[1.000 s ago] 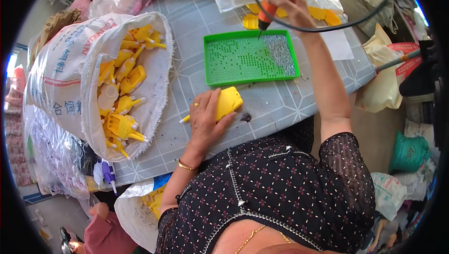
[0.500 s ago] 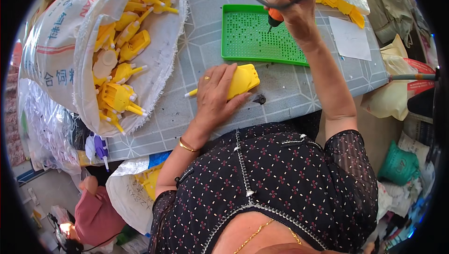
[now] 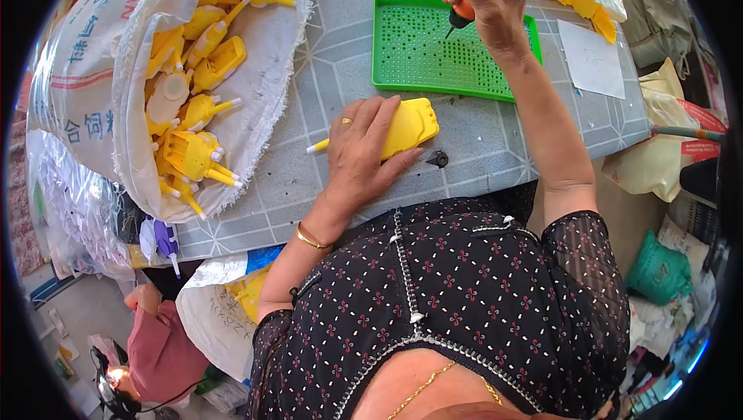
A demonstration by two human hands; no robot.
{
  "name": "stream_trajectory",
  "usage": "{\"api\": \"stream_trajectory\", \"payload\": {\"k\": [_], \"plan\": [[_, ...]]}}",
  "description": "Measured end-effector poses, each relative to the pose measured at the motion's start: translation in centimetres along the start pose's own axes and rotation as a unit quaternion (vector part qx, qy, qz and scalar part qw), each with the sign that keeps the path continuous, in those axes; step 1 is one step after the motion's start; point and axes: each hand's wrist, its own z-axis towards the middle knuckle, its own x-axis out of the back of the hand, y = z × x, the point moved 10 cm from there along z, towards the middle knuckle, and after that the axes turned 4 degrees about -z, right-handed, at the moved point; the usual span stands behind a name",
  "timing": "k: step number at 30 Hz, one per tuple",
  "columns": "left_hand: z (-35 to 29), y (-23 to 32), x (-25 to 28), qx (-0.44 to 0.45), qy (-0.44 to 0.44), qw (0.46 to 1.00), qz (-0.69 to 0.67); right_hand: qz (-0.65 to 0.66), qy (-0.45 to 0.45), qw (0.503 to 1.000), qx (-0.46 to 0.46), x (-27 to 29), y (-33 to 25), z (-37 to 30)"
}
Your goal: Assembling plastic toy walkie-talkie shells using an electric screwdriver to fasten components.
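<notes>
My left hand [image 3: 362, 145] wraps over a yellow plastic part [image 3: 410, 128] with a white-tipped spout [image 3: 318, 145] that sticks out to the left; the part lies on the table. Up at the right, my right hand [image 3: 487, 10] grips an orange electric screwdriver [image 3: 464, 10] with a black nose and a dark cable. Its thin bit points down above a green perforated tray [image 3: 418, 52]. Whether small screws sit in the tray's holes is too fine to tell. A small black piece [image 3: 438, 158] rests on the table beside the yellow part.
At the left a white woven sack [image 3: 85, 72] lies with its mouth toward me, full of yellow spouted parts [image 3: 220, 64]. White paper [image 3: 590, 58] and yellow strips [image 3: 576, 4] lie right of the tray. Purple pieces [image 3: 166, 239] hang by the table edge. Another person's pink sleeve [image 3: 162, 350] shows lower left.
The screwdriver's bit stays over the green tray, having shifted only slightly up in the picture. My left hand keeps its hold on the yellow part. The whole view has moved a little.
</notes>
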Motion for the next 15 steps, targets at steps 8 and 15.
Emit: {"api": "stream_trajectory", "payload": {"k": [8,15], "plan": [[0.1,-0.1,0.1,0.002,0.001,1.000,0.000,0.119,-0.003,0.976,0.180,0.4,-4.8,-1.8],[0.0,-0.1,0.1,-0.002,0.004,1.000,0.004,0.240,-0.038,0.948,0.207,0.1,-3.5,-1.3]]}}
